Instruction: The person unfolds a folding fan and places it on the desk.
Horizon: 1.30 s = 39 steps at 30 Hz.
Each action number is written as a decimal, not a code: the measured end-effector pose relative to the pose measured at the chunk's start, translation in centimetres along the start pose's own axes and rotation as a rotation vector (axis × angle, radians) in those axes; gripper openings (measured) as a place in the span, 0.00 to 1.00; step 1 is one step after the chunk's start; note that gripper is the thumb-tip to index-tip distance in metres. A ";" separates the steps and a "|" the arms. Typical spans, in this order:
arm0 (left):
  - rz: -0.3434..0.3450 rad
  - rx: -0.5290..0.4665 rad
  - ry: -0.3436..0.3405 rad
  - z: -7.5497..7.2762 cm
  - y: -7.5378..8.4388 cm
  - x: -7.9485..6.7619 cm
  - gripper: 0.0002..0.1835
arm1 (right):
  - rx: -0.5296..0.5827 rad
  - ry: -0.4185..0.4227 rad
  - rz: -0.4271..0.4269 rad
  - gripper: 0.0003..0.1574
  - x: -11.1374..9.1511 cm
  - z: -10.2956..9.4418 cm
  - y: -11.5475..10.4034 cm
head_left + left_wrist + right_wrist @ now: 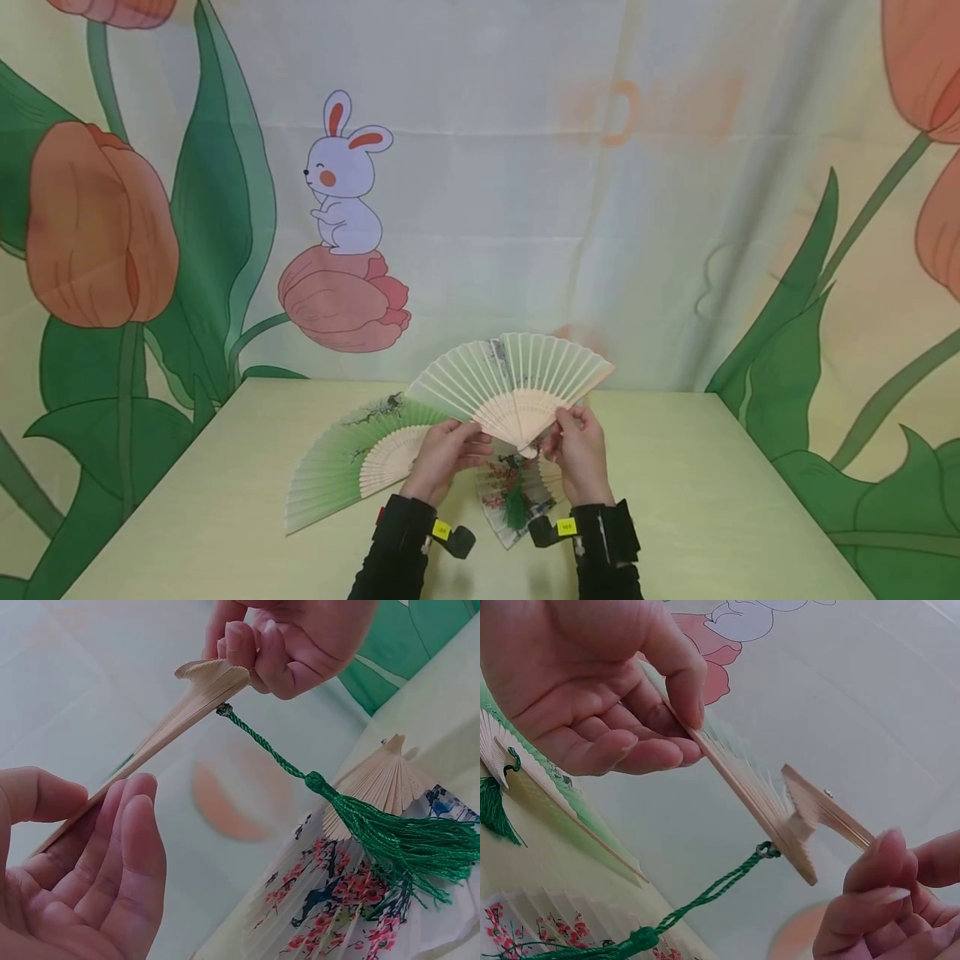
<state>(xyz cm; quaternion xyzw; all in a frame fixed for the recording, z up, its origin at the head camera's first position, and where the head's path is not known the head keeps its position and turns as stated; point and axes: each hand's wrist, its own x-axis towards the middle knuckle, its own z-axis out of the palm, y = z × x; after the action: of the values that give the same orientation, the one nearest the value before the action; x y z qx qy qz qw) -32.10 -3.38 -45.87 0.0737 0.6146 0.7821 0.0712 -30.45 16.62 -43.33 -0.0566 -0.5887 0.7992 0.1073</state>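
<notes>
Spread wide in the head view is a pale green folding fan (442, 379) with light wooden ribs, lifted over the table. My left hand (442, 458) pinches its left outer rib between thumb and fingers. At the other side, my right hand (585, 457) pinches the right outer rib near the pivot. A green tassel (397, 836) hangs by a cord from the pivot end. Below lies a white folding fan (495, 497) with red blossoms, partly hidden behind the tassel. A larger green folding fan (330, 467) lies spread to the left, partly behind my left hand.
The pale table (705, 500) reaches back to a hanging cloth (480, 208) printed with tulips and a rabbit. The larger green fan has its own green tassel (501, 814). Black wrist straps with small cameras (453, 540) sit on both forearms.
</notes>
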 end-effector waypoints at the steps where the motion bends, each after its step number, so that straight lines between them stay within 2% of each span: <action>1: 0.001 -0.004 -0.006 0.0 0.0 0.0 0.13 | 0.007 0.000 0.002 0.09 0.0 0.0 0.0; 9: -0.002 -0.053 -0.065 0.1 -0.3 0.3 0.14 | 0.037 0.008 -0.018 0.08 0.2 -0.5 0.0; 17: 0.016 -0.140 -0.104 0.9 -0.1 0.6 0.17 | 0.086 0.049 -0.064 0.09 0.5 -0.9 -0.5; 26: -0.039 -0.232 -0.121 1.7 -0.8 0.0 0.18 | 0.121 0.132 -0.066 0.08 0.5 -1.3 -0.2; 34: -0.024 -0.244 -0.165 2.7 -1.3 -0.2 0.21 | 0.122 0.194 -0.086 0.07 0.5 -1.6 -0.3; 39: -0.054 -0.206 -0.157 4.3 -1.6 -0.4 0.21 | 0.110 0.204 -0.061 0.07 0.7 -3.0 -1.0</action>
<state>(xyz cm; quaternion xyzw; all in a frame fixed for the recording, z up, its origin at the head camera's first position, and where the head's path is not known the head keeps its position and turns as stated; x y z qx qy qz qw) -30.77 0.99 -46.38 0.1106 0.5255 0.8306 0.1474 -30.40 19.90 -43.23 -0.1136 -0.5313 0.8169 0.1938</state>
